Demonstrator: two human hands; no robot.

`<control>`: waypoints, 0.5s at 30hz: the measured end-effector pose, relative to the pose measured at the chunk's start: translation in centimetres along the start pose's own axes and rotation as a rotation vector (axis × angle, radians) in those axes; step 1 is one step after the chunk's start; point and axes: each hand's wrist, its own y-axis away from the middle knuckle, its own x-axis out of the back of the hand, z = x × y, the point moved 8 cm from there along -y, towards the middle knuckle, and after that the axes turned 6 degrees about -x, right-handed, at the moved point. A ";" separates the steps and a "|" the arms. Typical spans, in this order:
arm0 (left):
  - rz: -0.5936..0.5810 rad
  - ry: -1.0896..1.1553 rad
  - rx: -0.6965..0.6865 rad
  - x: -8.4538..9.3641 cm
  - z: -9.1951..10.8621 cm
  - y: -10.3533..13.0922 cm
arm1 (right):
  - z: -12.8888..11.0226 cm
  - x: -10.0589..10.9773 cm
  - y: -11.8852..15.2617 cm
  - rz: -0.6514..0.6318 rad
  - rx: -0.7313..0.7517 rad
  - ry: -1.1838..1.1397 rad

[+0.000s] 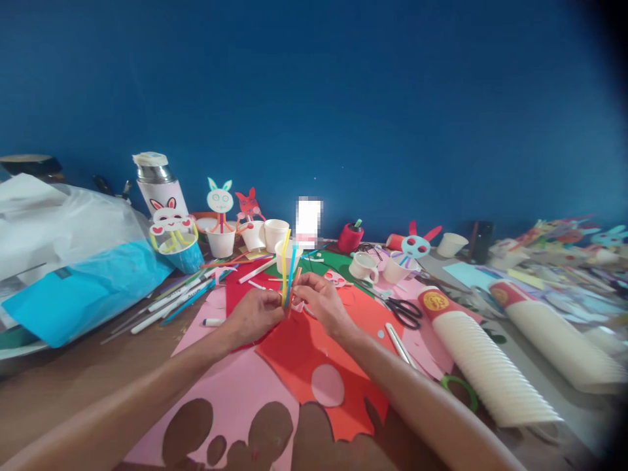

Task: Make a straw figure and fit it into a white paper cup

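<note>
Over the middle of the table, my left hand (258, 316) pinches the lower ends of a yellow strip (285, 268) and a blue strip (292, 269), which stand upright. Close beside it, my right hand (321, 301) has its fingers closed at the same strips, by a short orange strip. What the right fingertips hold is too small to make out. Beneath both hands lie red paper (314, 347) and pink paper (235, 399) with holes cut out. A white cup (287, 257) stands just behind the strips.
Paper animal faces stand in cups at the back, including a white one (220, 200) and a red one (249, 205). Black scissors (405, 313) and a long stack of paper cups (490, 366) lie to the right. Markers (169, 302) and a blue sheet (73, 288) are left.
</note>
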 end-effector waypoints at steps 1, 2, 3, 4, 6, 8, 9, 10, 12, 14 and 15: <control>-0.005 -0.008 0.002 0.0 0.0 0.0 | -0.2 0.1 0.0 0.000 0.017 0.044; -0.007 -0.017 0.004 -0.1 0.0 0.1 | -0.5 0.4 0.0 0.009 0.038 0.101; -0.007 -0.026 0.002 -0.1 0.0 0.1 | -0.7 0.6 -0.1 0.027 0.061 0.165; -0.004 -0.034 -0.003 0.0 0.0 0.1 | -0.9 0.9 -0.1 0.052 0.082 0.223; 0.008 -0.048 -0.022 0.1 0.1 0.0 | -1.1 1.4 -0.2 0.090 0.098 0.287; 0.015 -0.063 -0.034 0.2 0.1 0.0 | -0.8 1.6 -0.5 0.091 0.066 0.262; 0.017 -0.068 -0.037 0.2 0.1 -0.1 | -0.6 1.5 -0.6 0.079 0.046 0.222; 0.017 -0.071 -0.039 0.2 0.0 -0.1 | -0.4 1.4 -0.6 0.064 0.029 0.170; 0.021 -0.074 -0.039 0.3 -0.1 -0.2 | -0.2 1.1 -0.6 0.031 0.005 0.043; 0.027 -0.074 -0.035 0.3 -0.2 -0.2 | 0.0 0.7 -0.6 0.000 -0.015 -0.083; 0.026 -0.073 -0.034 0.4 -0.3 -0.3 | 0.1 0.5 -0.5 -0.019 -0.024 -0.140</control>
